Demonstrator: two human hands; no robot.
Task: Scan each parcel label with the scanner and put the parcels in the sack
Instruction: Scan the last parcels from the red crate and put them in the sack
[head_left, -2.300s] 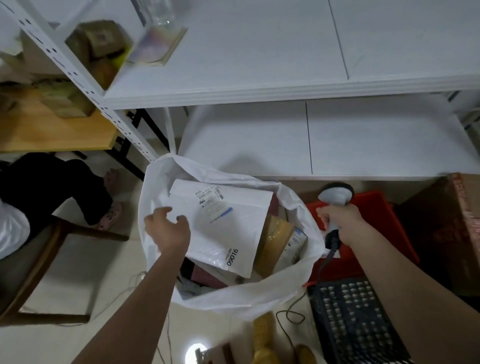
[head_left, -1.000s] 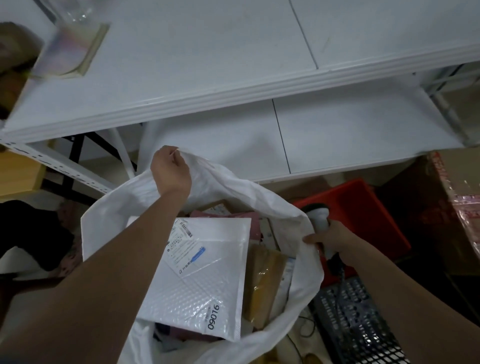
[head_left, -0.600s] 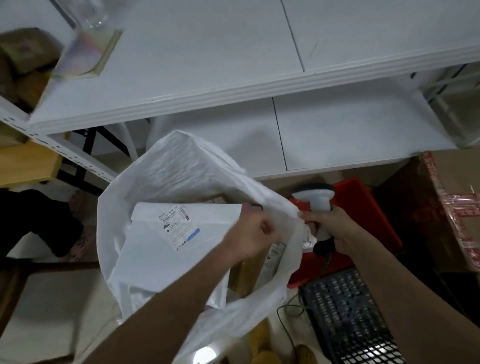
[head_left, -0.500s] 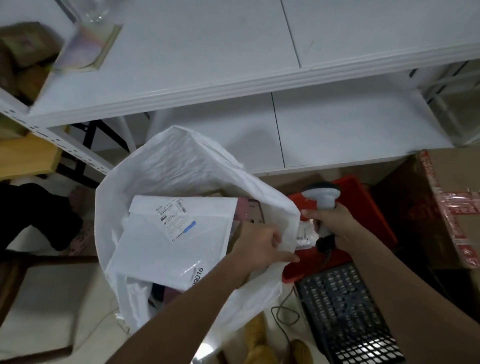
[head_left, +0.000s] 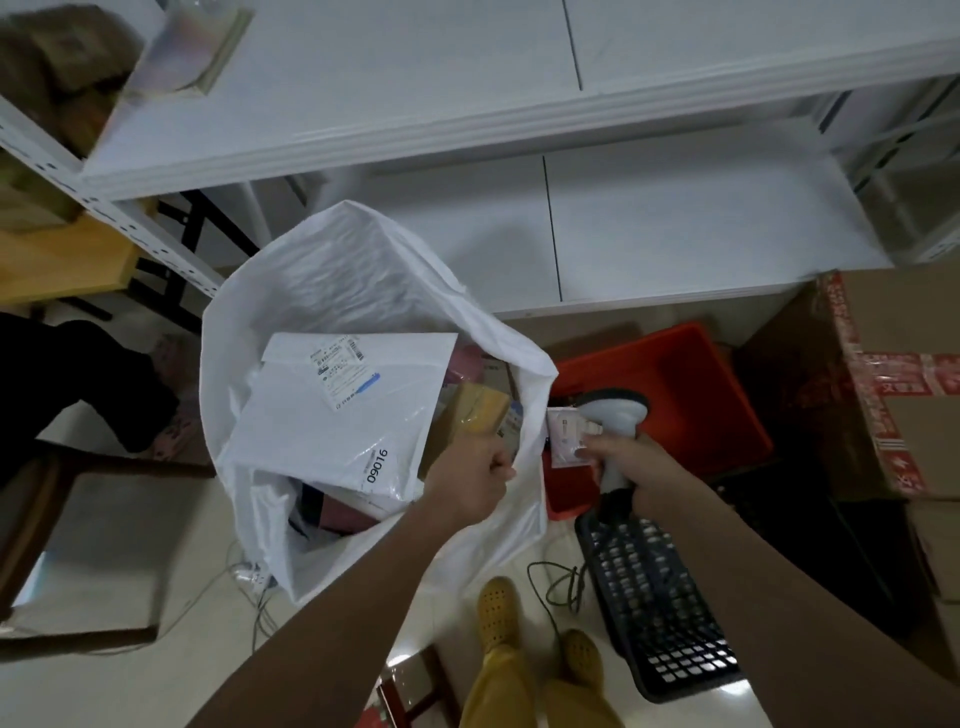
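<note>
A big white sack (head_left: 332, 270) stands open on the floor below the shelves. On top inside lies a white bubble mailer (head_left: 337, 415) with a printed label, and a brown padded parcel (head_left: 475, 413) sits to its right among other parcels. My left hand (head_left: 470, 480) grips the sack's near right rim. My right hand (head_left: 631, 470) holds the grey handheld scanner (head_left: 615, 415) by its handle just right of the sack, and its fingers also pinch a small white label or packet (head_left: 563, 431).
A red plastic crate (head_left: 670, 395) sits right of the sack, a black slotted crate (head_left: 660, 597) in front of it. Taped cardboard boxes (head_left: 893, 384) stand at the right. White shelves (head_left: 467, 104) run above. Another person's dark-clothed legs (head_left: 78, 384) are at left, my yellow shoes (head_left: 498, 613) below.
My left hand let go of the mailer, went to the sack's far rim, then came to the near right rim and grips it. The sack mouth is pulled wider.
</note>
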